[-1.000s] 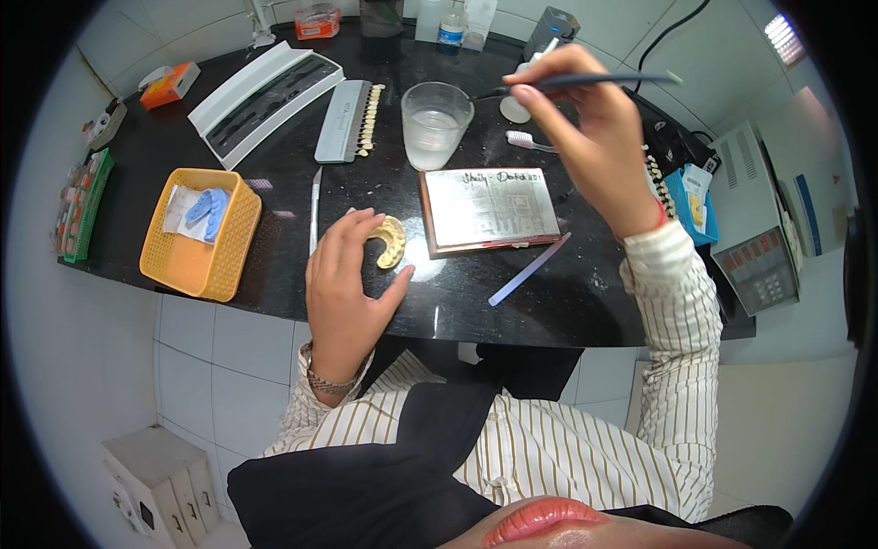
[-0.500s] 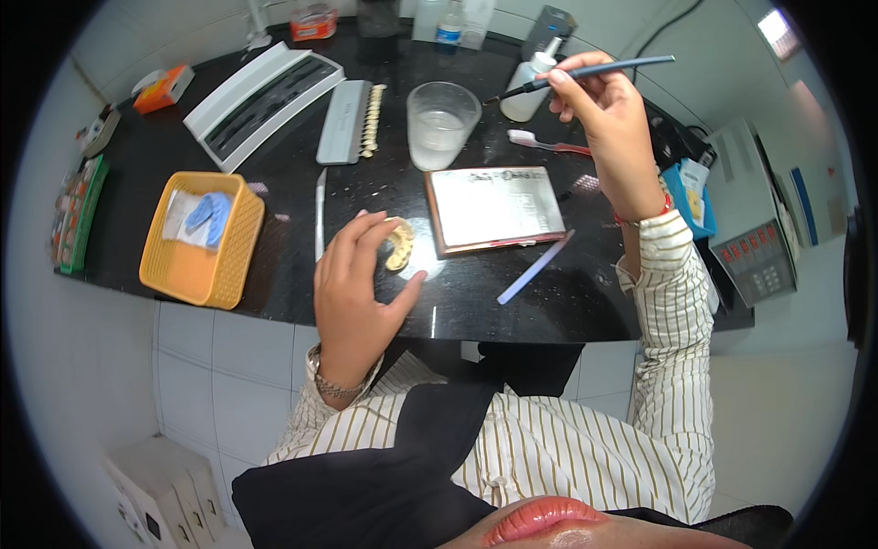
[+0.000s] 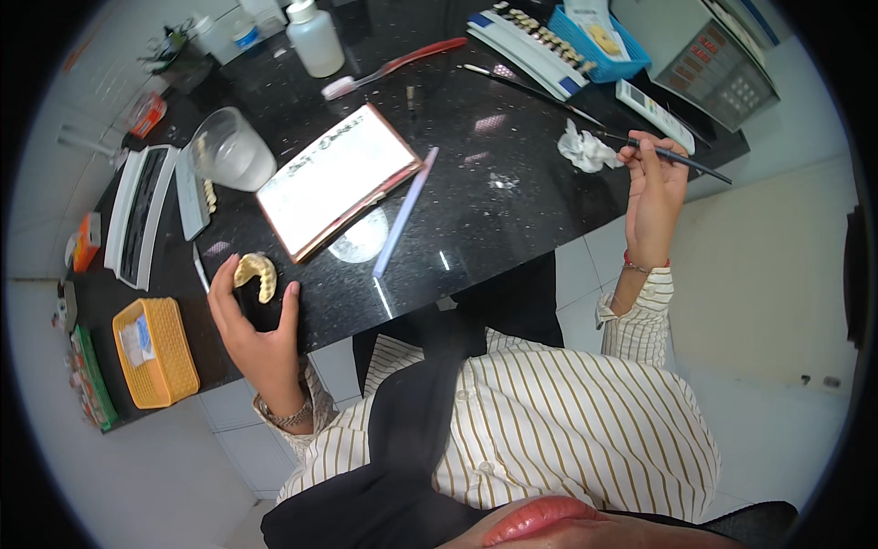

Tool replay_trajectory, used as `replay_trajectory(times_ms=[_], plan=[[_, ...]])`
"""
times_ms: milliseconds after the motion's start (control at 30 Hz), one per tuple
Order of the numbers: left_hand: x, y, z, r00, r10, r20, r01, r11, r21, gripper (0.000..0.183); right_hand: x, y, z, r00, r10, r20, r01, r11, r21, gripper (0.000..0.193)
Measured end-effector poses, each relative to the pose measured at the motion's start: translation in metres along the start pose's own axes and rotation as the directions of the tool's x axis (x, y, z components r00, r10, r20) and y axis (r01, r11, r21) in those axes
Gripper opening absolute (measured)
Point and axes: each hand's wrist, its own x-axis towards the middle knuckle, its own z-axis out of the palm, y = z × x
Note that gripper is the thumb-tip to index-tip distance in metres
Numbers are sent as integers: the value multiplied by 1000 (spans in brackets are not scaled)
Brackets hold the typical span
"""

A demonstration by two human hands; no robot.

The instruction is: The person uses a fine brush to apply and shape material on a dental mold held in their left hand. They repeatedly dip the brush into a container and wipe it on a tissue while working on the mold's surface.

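Note:
My right hand pinches a thin dark-handled brush, its tip at the crumpled white tissue near the counter's right end. At the left, my left hand rests on the black counter, fingers spread round a horseshoe-shaped yellowish dental cast. Its fingertips are beside the cast's left edge, and the thumb stands apart from it on the right. Between the hands lies a white mixing slab with a brown rim and handwriting along its far edge. A pale blue flat stick lies against the slab's right side.
Behind the slab stand a glass of cloudy water and a white-capped bottle. A toothbrush, another brush, a tooth shade guide and a blue basket lie far right. A yellow basket stands left.
The view has swung to the right. My right hand has carried the brush from beside the glass to the tissue. My left hand stays around the dental cast.

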Motion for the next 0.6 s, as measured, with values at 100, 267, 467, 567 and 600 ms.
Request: replay_trajectory(times_ms=[100, 267, 467, 567, 600], plan=[[0, -1, 4, 1000, -22, 3, 22, 1000, -6, 56, -5, 7, -17, 1000, -8, 6, 8, 998, -58, 16], [0, -1, 8, 999, -20, -39, 22, 999, 40, 53, -5, 12, -21, 996, -66, 52, 73, 987, -143, 17], [1, -3, 9, 998, -43, -34, 45, 998, 45, 49, -13, 10, -5, 989, -140, 40, 143, 987, -73, 19], [1, -6, 11, 999, -40, -29, 41, 998, 45, 49, -28, 9, 18, 976, -144, 163, 138, 989, 46, 20], [3, -8, 12, 1000, -20, -25, 21, 999, 46, 49, -33, 9, 26, 963, -131, 236, 117, 991, 71, 20]])
